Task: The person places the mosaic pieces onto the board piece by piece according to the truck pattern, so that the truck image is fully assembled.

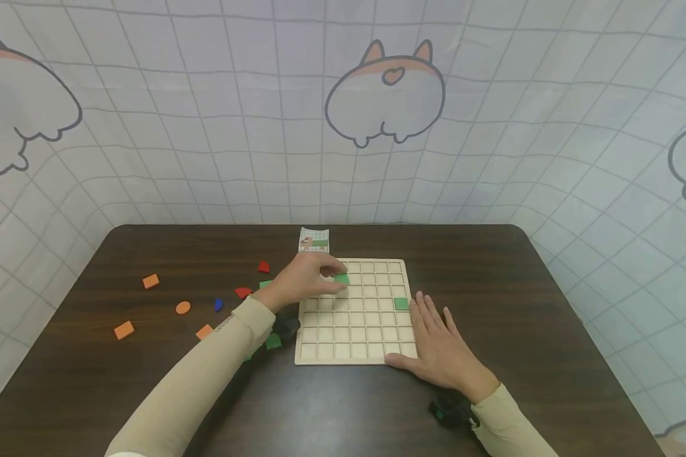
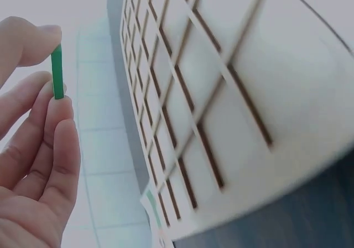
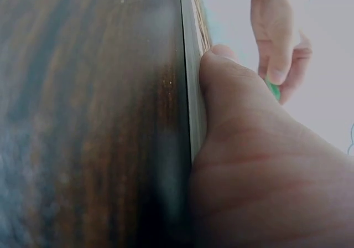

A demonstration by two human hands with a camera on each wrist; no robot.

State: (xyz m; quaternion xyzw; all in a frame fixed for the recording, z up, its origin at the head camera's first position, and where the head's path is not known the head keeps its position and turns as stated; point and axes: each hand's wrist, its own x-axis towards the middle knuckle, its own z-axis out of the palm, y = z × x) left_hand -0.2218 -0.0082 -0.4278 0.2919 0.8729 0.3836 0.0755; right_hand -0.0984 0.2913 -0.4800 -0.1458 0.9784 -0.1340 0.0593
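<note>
A pale wooden grid board (image 1: 343, 333) lies on the dark table. Over its upper part my left hand (image 1: 309, 276) pinches a green square tile (image 1: 342, 278) between thumb and fingers; the left wrist view shows this tile (image 2: 57, 72) edge-on, clear of the board. Another green tile (image 1: 401, 304) sits in a cell by the board's right edge. My right hand (image 1: 443, 349) rests flat at the lower right, fingers straight along the board's side and thumb on its near corner.
Left of the board are scattered orange pieces (image 1: 124, 330), red pieces (image 1: 264, 266), a blue piece (image 1: 218, 304) and green pieces (image 1: 273, 341), some partly hidden by my left arm. A small printed card (image 1: 314, 240) lies behind the board. A patterned curtain (image 1: 263, 127) surrounds the table.
</note>
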